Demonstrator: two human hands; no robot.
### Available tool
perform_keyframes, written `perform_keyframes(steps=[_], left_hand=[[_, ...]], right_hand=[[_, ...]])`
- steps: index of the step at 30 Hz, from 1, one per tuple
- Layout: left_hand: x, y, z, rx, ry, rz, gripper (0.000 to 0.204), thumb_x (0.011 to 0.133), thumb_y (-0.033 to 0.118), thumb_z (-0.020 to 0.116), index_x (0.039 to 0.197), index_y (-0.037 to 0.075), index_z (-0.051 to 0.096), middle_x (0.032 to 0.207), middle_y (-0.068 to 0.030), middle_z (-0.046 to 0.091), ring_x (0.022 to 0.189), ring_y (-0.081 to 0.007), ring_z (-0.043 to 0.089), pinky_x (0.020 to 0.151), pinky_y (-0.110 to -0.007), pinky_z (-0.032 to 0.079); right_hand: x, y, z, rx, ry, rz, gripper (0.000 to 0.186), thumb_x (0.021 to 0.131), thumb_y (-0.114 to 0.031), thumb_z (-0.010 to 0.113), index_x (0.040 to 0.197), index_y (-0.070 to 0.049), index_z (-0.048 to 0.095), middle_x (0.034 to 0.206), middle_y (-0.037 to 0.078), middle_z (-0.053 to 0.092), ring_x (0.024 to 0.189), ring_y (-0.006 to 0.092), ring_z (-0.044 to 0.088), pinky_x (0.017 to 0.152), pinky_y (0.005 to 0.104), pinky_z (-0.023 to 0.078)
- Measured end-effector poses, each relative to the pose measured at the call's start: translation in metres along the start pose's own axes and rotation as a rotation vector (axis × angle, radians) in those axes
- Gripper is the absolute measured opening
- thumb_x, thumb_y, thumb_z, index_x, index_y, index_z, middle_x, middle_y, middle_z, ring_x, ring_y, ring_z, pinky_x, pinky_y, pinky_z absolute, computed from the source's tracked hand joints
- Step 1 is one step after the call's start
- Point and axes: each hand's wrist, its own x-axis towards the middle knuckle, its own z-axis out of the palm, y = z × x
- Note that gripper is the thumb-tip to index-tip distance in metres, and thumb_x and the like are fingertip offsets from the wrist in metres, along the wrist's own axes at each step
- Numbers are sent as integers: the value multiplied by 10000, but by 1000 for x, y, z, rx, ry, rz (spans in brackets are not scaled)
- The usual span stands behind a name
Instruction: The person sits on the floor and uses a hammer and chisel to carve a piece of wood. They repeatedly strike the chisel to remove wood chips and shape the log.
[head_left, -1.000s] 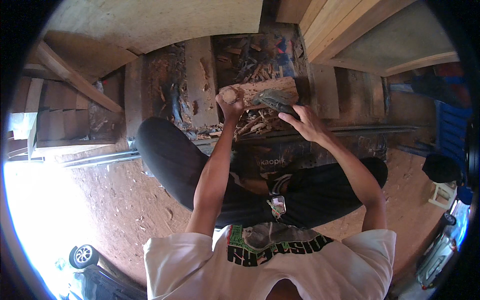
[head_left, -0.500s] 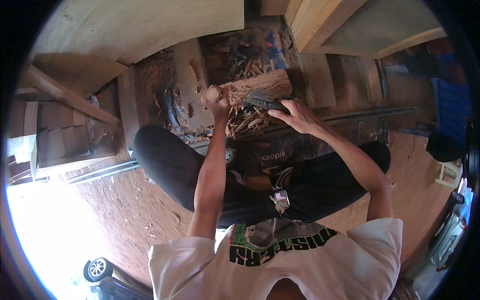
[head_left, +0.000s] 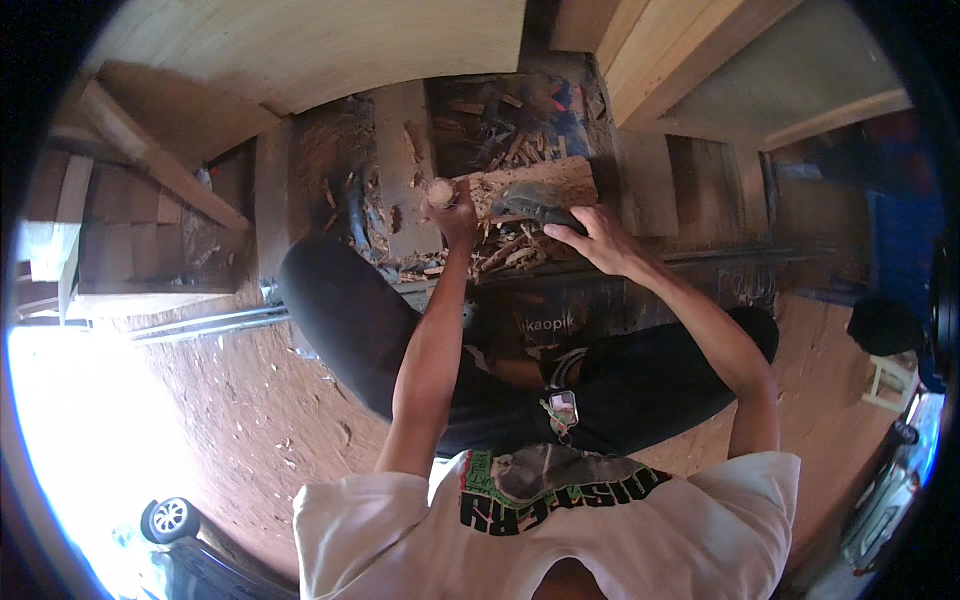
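Note:
My left hand (head_left: 453, 220) is closed on a round, light wooden piece (head_left: 440, 194), its end facing up, at the left end of a rough, pale wood block (head_left: 563, 175). My right hand (head_left: 596, 240) grips a dark grey tool (head_left: 532, 202) with a broad, scuffed head, held low over the front of the block; whether it touches the wood I cannot tell. Loose splinters and chips (head_left: 510, 250) lie in front of the block, with more scraps (head_left: 515, 135) behind it. The boards underneath (head_left: 395, 235) are partly covered in debris.
A large plywood panel (head_left: 310, 45) and framed timber (head_left: 680, 70) border the back. A leaning brace (head_left: 160, 160) stands at left. My folded legs (head_left: 350, 330) are close below my hands. A pale stool (head_left: 885, 380) sits at right; vehicles (head_left: 175, 525) show at the lower edges.
The whole view has shifted slightly between frames. Both hands keep their holds, and their positions beside the wood block have barely changed.

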Motion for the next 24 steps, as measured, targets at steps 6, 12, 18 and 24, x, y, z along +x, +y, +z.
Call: perform_keyframes(steps=[6, 12, 18, 24], left_hand=[[-2, 43, 14, 199, 188, 134, 201, 857, 147, 705, 776, 42, 554, 714, -19, 575, 654, -113, 530, 606, -304, 429], [13, 55, 17, -113, 251, 83, 296, 855, 130, 706, 641, 10, 541, 573, 17, 477, 565, -85, 431, 538, -298, 371], [3, 73, 24, -41, 268, 184, 258, 856, 126, 704, 689, 9, 545, 622, 13, 515, 584, -93, 458, 544, -291, 380], [4, 76, 17, 7, 133, 72, 229, 862, 150, 704, 747, 20, 556, 684, -2, 545, 619, -98, 490, 572, -299, 413]], right_hand=[[18, -49, -18, 22, 46, -125, 507, 914, -443, 554, 974, 57, 613, 815, 155, 618, 771, 208, 564, 746, 359, 443], [34, -65, -3, -2, 70, -150, 501, 914, -446, 543, 1055, 28, 626, 886, 165, 662, 835, 254, 631, 786, 372, 466], [30, -49, 6, 46, -37, 13, 495, 919, -449, 538, 1066, 14, 632, 888, 155, 665, 850, 258, 636, 794, 370, 463], [27, -40, 2, 45, -40, 66, 510, 912, -455, 551, 1080, 22, 620, 934, 164, 657, 895, 265, 623, 817, 371, 455]])
